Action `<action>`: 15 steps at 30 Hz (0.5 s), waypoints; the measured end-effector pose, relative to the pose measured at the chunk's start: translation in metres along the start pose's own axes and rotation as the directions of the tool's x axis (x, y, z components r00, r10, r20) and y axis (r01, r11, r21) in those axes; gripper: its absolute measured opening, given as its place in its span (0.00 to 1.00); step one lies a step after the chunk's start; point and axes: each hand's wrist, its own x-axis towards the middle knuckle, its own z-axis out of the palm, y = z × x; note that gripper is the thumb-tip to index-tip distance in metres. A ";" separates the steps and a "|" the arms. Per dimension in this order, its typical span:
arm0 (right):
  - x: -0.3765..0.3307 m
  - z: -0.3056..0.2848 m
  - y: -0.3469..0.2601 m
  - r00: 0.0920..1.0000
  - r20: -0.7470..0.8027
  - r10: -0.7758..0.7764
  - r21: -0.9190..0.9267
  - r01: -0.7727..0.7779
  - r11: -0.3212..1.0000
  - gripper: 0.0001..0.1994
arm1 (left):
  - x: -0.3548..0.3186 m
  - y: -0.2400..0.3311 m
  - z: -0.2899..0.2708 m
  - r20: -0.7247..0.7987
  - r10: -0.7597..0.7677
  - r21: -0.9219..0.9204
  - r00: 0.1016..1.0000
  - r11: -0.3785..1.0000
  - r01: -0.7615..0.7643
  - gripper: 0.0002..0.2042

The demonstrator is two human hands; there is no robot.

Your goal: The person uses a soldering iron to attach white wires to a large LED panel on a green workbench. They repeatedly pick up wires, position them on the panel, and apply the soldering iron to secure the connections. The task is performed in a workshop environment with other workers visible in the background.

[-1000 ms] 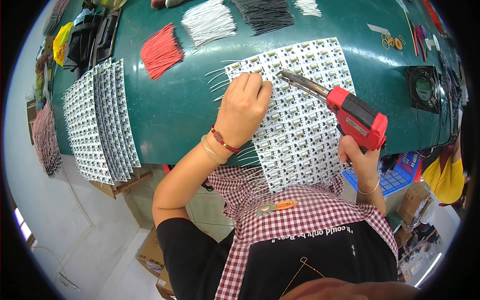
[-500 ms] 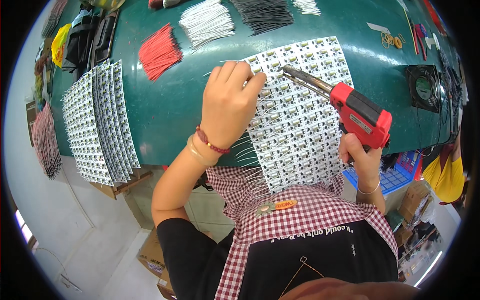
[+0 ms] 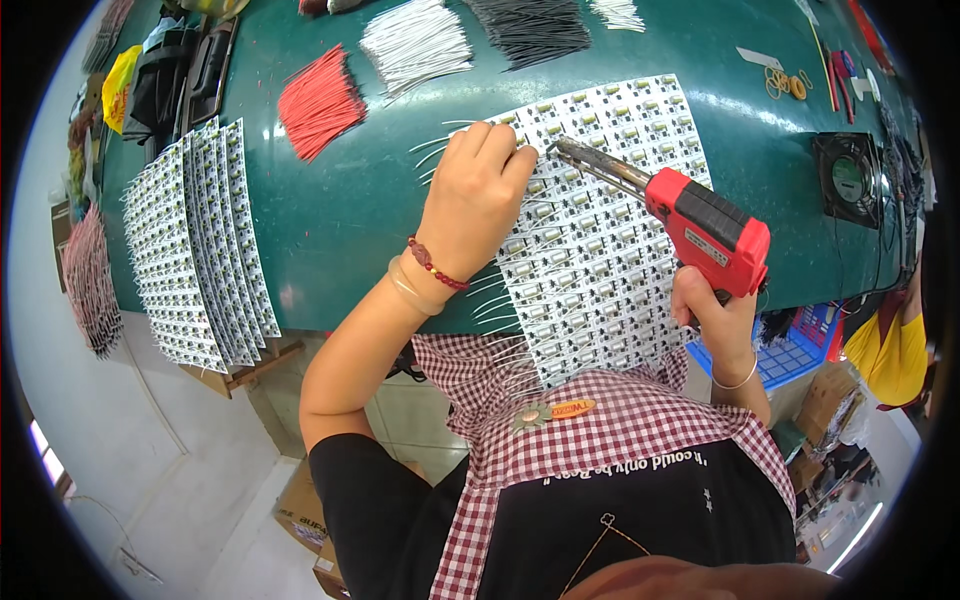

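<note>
A white sheet of small circuit boards (image 3: 610, 240) reaches from the table over its front edge. Thin white wires (image 3: 490, 300) stick out from its left side. My left hand (image 3: 480, 175) is closed in a pinch over the sheet's upper left part; its fingers hide what they hold, and white wire ends show beside them. My right hand (image 3: 718, 308) grips a red and black soldering gun (image 3: 705, 225) by its handle. The gun's metal tip points left and sits over the sheet's upper rows, close to the left fingertips.
Bundles of red wires (image 3: 320, 103), white wires (image 3: 415, 48) and black wires (image 3: 530, 28) lie at the back of the green table (image 3: 350, 220). Finished-looking board sheets (image 3: 195, 250) stand at the left edge. A black fan (image 3: 848, 178) and a blue basket (image 3: 790, 350) are at right.
The soldering gun and my right hand have shifted slightly left and down. My left hand has turned and moved a little right, showing more wire ends at its left.
</note>
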 end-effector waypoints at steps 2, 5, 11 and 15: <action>0.001 0.001 -0.003 1.000 0.018 0.013 0.001 -0.013 1.000 0.11 | 0.000 0.000 0.000 -0.002 0.003 0.002 1.000 1.000 -0.003 0.09; 0.000 0.003 -0.004 1.000 0.014 0.026 -0.013 -0.026 1.000 0.09 | 0.003 0.001 0.000 0.000 0.014 0.001 1.000 1.000 -0.014 0.09; -0.005 0.002 -0.002 1.000 -0.016 0.009 0.008 -0.009 1.000 0.11 | 0.003 0.002 -0.002 0.022 0.015 0.021 1.000 1.000 -0.016 0.10; -0.008 -0.002 0.000 1.000 -0.015 -0.008 0.013 0.008 1.000 0.13 | 0.003 0.002 -0.002 0.017 0.019 0.015 1.000 1.000 -0.019 0.10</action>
